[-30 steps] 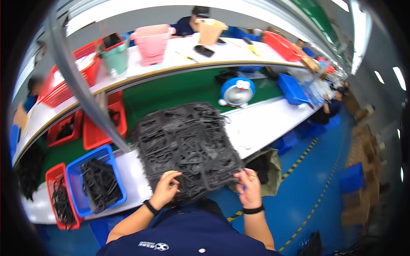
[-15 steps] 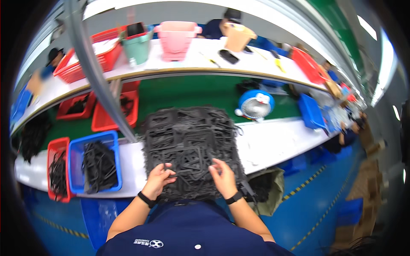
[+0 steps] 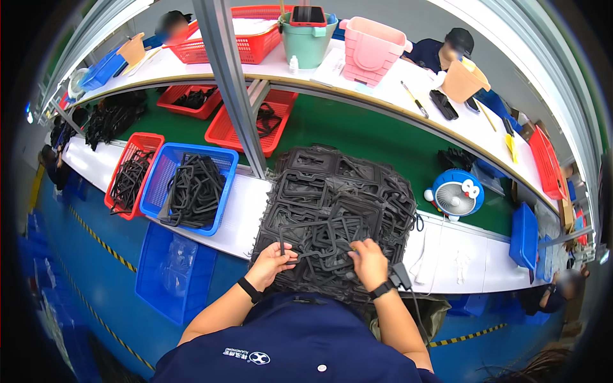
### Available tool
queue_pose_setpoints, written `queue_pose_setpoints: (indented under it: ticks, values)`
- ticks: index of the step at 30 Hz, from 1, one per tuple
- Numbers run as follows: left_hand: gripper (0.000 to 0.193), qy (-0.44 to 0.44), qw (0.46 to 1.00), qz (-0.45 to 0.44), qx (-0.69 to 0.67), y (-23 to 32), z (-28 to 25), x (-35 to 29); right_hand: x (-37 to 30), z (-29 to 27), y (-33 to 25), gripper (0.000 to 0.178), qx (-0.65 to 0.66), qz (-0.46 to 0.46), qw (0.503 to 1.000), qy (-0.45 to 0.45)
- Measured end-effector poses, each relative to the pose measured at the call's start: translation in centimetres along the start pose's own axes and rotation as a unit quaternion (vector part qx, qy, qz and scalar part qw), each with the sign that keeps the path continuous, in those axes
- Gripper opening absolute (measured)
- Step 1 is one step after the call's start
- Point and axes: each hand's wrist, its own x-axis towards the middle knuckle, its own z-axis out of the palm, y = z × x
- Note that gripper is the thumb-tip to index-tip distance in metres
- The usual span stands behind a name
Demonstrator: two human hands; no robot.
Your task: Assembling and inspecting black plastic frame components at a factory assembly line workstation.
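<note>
A large heap of thin black plastic frames (image 3: 389,198) lies stacked in front of me, many of them tangled and overlapping. Between the fingers of my left hand (image 3: 271,265) is the side of one rectangular black frame (image 3: 300,226), raised at the near part of the heap. My right hand (image 3: 370,263) is closed at that frame's right end, fingertips pressed together on its edge. Both wrists wear black bands. Exactly where the held frame ends and those beneath begin is hard to make out.
Left of the heap stand a blue basket (image 3: 147,195) and a red basket (image 3: 121,175) filled with black frames. A blue bin (image 3: 150,274) sits below the table edge. To the right is a small blue fan (image 3: 456,193). A metal post (image 3: 233,96) rises behind.
My view has swung, so the heap and baskets sit further right in it. My right hand has gone from spread fingers to closed at the frame; the left keeps its grip.
</note>
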Motion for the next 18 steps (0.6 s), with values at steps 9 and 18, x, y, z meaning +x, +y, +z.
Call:
queue_pose_setpoints:
  ticks: [9, 18]
  values:
    - [0.019, -0.024, 0.991, -0.079, -0.104, -1.4, -1.2, -0.7, 2.2, -8.7, -0.9, 0.015, 0.41, 0.133, 0.883, 0.185]
    - [0.015, 0.011, 0.812, 0.241, 0.532, 4.1, 1.5, 1.0, -1.4, -7.7, -1.1, 0.016, 0.637, 0.274, 0.713, 0.105]
